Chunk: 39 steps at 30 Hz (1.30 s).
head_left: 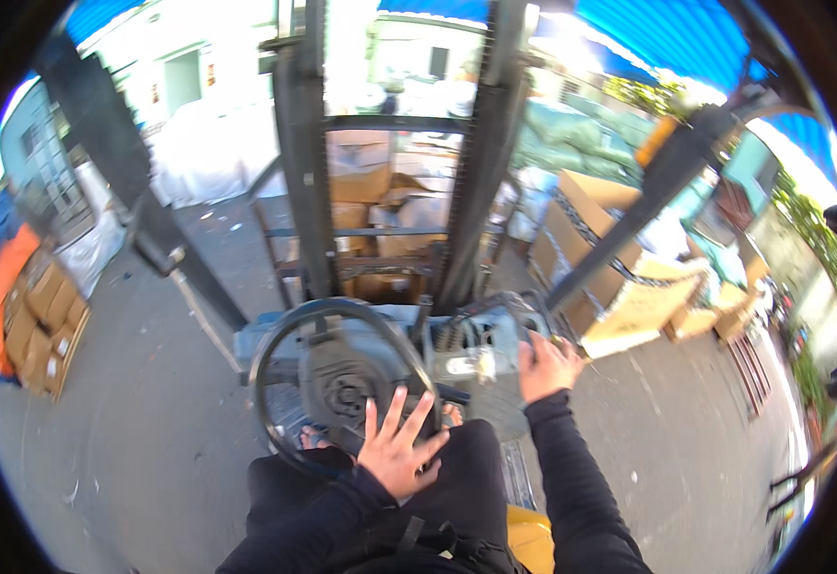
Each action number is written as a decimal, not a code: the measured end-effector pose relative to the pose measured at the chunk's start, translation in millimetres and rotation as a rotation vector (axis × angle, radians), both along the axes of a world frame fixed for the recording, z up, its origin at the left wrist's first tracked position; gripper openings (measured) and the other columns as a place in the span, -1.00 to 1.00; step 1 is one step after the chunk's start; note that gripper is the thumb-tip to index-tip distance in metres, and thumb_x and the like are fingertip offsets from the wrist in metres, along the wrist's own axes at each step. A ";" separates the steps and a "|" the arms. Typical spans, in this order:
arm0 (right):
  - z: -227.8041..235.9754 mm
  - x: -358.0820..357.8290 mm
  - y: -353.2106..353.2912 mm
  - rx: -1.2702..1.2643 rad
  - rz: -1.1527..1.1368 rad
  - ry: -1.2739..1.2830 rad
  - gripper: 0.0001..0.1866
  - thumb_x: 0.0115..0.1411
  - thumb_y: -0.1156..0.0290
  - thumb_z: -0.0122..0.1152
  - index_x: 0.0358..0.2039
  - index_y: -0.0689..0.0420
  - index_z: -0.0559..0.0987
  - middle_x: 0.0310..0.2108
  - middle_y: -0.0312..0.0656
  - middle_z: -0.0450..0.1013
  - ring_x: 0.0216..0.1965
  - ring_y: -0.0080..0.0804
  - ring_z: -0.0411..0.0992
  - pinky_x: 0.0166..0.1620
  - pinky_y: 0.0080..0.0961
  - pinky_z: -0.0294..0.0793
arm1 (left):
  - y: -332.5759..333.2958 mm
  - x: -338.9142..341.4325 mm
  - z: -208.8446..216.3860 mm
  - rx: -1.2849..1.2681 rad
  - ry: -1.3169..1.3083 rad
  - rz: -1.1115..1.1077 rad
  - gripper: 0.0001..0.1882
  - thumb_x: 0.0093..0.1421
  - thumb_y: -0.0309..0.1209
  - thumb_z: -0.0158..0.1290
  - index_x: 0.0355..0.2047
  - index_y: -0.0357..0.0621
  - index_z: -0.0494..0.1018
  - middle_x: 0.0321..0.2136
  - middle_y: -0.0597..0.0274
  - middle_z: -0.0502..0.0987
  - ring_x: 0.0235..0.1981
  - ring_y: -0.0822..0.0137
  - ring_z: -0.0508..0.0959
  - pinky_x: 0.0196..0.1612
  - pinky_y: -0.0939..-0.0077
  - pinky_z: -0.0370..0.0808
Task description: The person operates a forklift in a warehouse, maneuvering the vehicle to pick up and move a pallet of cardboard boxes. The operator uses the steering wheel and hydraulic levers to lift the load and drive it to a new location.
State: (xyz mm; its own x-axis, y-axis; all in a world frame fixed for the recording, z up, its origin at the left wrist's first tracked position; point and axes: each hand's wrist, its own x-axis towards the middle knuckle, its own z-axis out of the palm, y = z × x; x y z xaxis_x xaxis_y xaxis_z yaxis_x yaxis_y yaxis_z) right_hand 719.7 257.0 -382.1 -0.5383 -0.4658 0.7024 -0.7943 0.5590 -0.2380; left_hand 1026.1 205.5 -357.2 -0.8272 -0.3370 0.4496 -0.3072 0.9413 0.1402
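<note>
I sit at the controls of a forklift. My left hand (401, 454) lies over the lower right of the black steering wheel (257, 368), its fingers spread and stretched out. The palm rests at the rim without wrapping round it. At the right end of the dashboard (500, 354), my right hand (546, 371) is closed, thumb toward the wheel. Its fingers curl over something slim at the panel's edge, mostly hidden and blurred. Ahead stands the dark mast (305, 172), with stacked cardboard boxes (359, 163) showing through it.
Large open cartons (619, 287) stand on the right, near green sacks (581, 139). More boxes (50, 306) sit at the left under an orange and blue cover (5, 282). White-covered goods (212, 153) stand far left. Grey pavement (160, 411) surrounds the forklift; slanted frame posts (174, 239) cross the view.
</note>
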 end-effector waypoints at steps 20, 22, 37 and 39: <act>41.0 -68.3 42.4 -0.150 0.185 -0.191 -0.71 0.13 0.11 0.28 -0.31 0.05 0.66 -0.42 -0.06 0.58 0.08 0.24 0.38 0.13 0.18 0.21 | -21.3 -129.3 50.7 -0.442 0.079 0.177 -0.60 0.19 -0.32 0.12 0.06 0.19 0.59 0.48 0.06 0.12 0.50 -0.21 0.00 0.39 -0.55 -0.12; 42.8 -85.3 53.6 -0.154 0.163 -0.152 -0.72 0.11 0.11 0.30 -0.35 0.06 0.67 -0.44 -0.06 0.58 0.08 0.25 0.39 0.14 0.16 0.21 | -82.8 -122.6 104.7 -0.496 0.280 0.270 -0.57 0.22 -0.30 0.13 0.12 0.15 0.56 0.43 0.05 0.22 0.47 -0.15 0.10 0.40 -0.38 0.01; 44.9 -96.4 50.8 -0.225 0.185 -0.186 -0.68 0.05 0.13 0.33 -0.37 0.15 0.67 -0.39 0.05 0.58 0.11 0.36 0.35 0.21 0.24 0.14 | -19.9 -169.5 56.7 -0.490 0.073 0.113 -0.58 0.38 -0.43 -0.07 0.18 0.15 0.55 0.41 0.22 0.30 0.48 -0.04 0.15 0.39 -0.51 -0.11; 41.3 -98.0 50.4 -0.220 0.188 -0.202 -0.67 0.04 0.12 0.33 -0.36 0.15 0.68 -0.37 0.06 0.58 0.14 0.36 0.32 0.23 0.24 0.12 | -64.4 -174.2 84.6 -0.453 0.461 -0.051 -0.60 0.44 -0.34 0.01 0.26 0.23 0.50 0.31 0.50 0.45 0.38 0.17 0.36 0.39 -0.43 -0.05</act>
